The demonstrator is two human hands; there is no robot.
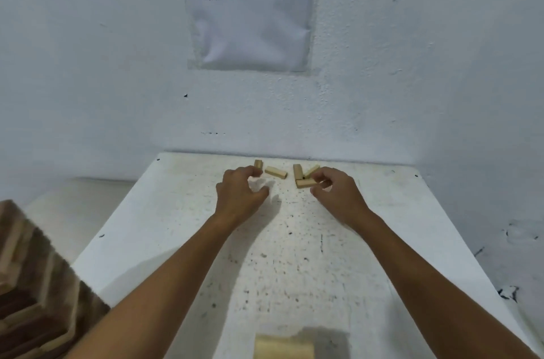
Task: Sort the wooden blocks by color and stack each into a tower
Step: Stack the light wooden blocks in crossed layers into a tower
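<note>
speckled white table [294, 270] against white wall [412, 64] — left hand [240, 197] loosely curled, right hand [335, 197] pinching pale block [304, 183].

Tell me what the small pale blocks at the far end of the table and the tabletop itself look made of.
The small pale rectangular blocks look like unfinished light wood: matt tan faces, sharp sawn edges, no gloss. The white tabletop looks like painted or laminated board, matt, speckled with dark scuffs and chips; which of the two cannot be told.

A printed sheet [251, 8] in a clear sleeve on the white wall [412, 49] carries numbered Malay instructions. Item 4 begins "Laraskan", its remaining words blurred; item 5 reads "Ambil blok berbaki di sekitar kawasan penindanan dan masukkan ke dalam struktur atau alihkan ke kawasan simpanan".
</note>
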